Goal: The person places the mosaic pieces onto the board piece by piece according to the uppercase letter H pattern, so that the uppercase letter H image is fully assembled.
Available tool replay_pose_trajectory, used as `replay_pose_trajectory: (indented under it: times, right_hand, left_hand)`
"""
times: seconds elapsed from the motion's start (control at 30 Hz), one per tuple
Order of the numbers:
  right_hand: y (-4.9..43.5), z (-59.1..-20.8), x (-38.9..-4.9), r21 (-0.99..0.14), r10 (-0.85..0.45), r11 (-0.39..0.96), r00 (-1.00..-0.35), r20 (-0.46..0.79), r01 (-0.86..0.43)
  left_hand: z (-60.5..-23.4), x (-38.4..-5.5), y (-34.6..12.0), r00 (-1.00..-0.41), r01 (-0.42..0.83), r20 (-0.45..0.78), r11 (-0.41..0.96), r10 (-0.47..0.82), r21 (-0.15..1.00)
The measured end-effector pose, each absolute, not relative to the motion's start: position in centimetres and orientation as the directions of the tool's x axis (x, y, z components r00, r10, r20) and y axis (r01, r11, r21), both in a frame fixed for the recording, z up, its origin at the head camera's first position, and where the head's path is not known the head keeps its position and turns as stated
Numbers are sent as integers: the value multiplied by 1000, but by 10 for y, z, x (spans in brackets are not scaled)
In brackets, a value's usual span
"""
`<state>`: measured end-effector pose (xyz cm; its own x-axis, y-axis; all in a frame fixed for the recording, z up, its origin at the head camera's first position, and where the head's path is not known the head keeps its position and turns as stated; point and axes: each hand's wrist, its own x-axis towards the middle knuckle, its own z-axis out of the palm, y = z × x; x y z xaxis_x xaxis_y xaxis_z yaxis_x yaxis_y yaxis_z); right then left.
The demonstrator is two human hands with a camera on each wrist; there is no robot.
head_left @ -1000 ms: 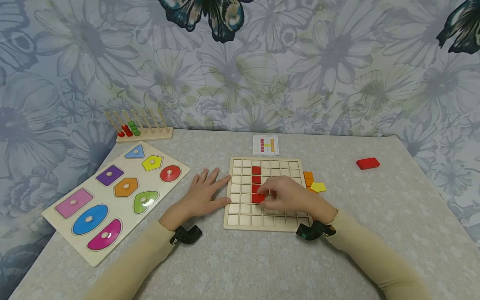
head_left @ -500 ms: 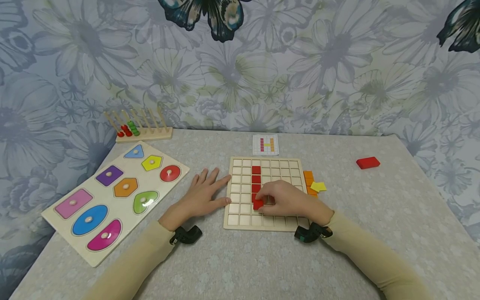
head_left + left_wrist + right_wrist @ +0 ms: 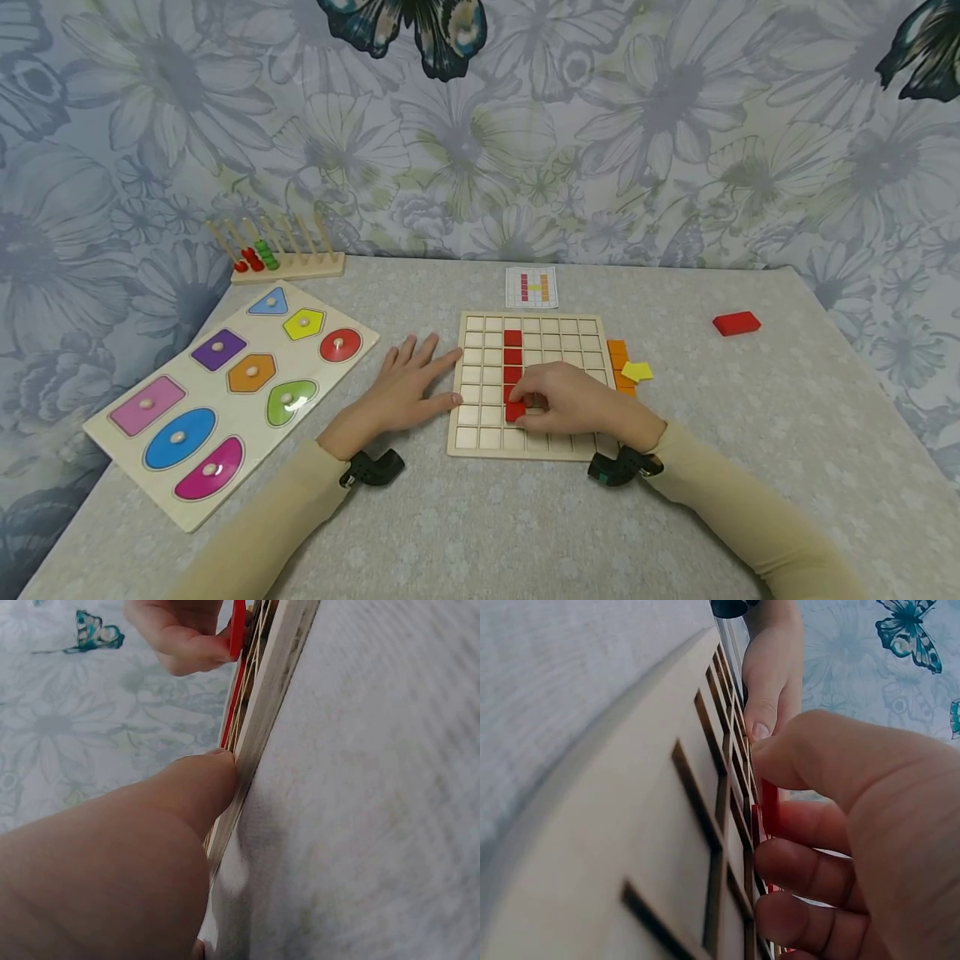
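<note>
A wooden grid board [image 3: 480, 447] lies in the middle of the table, with a column of red square tiles [image 3: 513, 357] set in its cells. My right hand [image 3: 573, 402] pinches another red tile [image 3: 514, 412] between thumb and forefinger, low over the near end of that column. In the left wrist view this tile [image 3: 238, 630] stands on edge, tilted against the board. The right wrist view shows its red side [image 3: 770, 808] partly hidden behind the thumb. My left hand [image 3: 405, 387] lies spread on the table, index finger and thumb touching the board's left edge.
Orange tiles [image 3: 617, 352] and yellow tiles [image 3: 637, 372] lie at the board's right edge. Behind it is a printed pattern card [image 3: 532, 288]. A shape puzzle [image 3: 247, 458] and a peg abacus [image 3: 300, 268] stand left; a red block [image 3: 737, 323] lies far right.
My right hand has shifted slightly toward the near side with the red tile, from the end of the column to the row below it. The left hand has stayed in place.
</note>
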<state>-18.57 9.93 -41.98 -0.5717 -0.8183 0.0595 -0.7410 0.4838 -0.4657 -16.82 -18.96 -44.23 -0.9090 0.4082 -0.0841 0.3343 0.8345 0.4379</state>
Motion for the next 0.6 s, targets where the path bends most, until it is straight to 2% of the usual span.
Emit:
replay_pose_trajectory:
  times: [0.6]
  right_hand:
    - [98,-422,-185,-469,-812,493,-581,54,-733]
  left_hand:
    - [-443,-168,-190,-909,343,-74,837,410,427]
